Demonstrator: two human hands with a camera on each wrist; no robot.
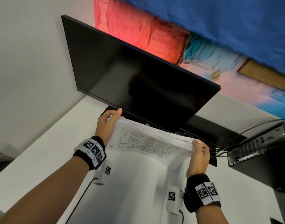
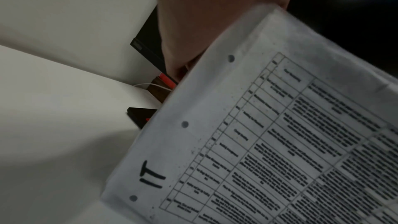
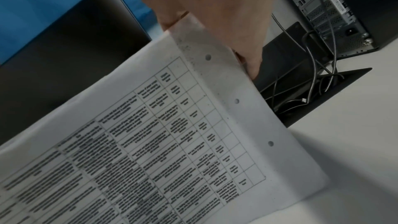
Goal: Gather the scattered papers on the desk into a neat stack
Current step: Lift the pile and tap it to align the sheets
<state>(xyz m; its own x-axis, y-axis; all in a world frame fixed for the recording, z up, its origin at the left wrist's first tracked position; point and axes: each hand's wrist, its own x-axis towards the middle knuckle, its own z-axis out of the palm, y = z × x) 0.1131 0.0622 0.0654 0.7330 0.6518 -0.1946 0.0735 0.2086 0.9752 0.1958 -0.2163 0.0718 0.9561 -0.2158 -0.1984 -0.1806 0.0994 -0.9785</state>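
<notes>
A stack of printed papers [image 1: 148,139] with tables of text and punched holes hangs in the air above the white desk [image 1: 46,147], sagging in the middle. My left hand [image 1: 108,123] grips its left end, thumb on top. My right hand [image 1: 199,152] grips its right end the same way. In the left wrist view the top sheet [image 2: 269,134] bears a handwritten mark near its corner, and my left hand [image 2: 193,28] shows behind it. In the right wrist view the stack [image 3: 161,142] fills the lower left below my right hand [image 3: 215,14].
A black monitor [image 1: 138,75] stands just behind the papers. A black computer case [image 1: 260,159] with cables [image 1: 226,143] sits at the right. A colourful picture [image 1: 187,46] hangs on the wall behind. White tagged devices [image 1: 106,173] with cords hang under my wrists.
</notes>
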